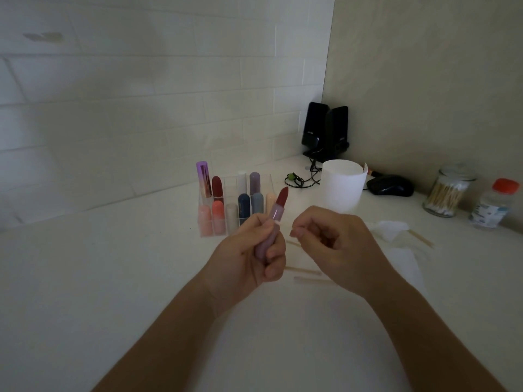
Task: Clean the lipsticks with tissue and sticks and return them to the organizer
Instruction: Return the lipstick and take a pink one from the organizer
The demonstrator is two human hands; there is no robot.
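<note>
My left hand [249,250] grips an uncapped lipstick [276,215] by its mauve tube, the dark red bullet tilted up and to the right. My right hand [331,244] hovers just right of it, fingers curled; whether it pinches anything I cannot tell. Behind the hands stands a clear organizer [268,179] holding several capped lipsticks in pink, coral, white, blue, grey and purple. Wooden sticks [302,270] lie on the white counter under my hands. Crumpled tissue [387,227] lies to the right, with another stick [421,238] beside it.
A white cup [343,183] stands behind my right hand. A glass jar of cotton swabs [447,193] and a small bottle with a red cap [493,203] stand at the right. Black speakers [325,128], a cable and a black mouse [392,185] sit in the corner.
</note>
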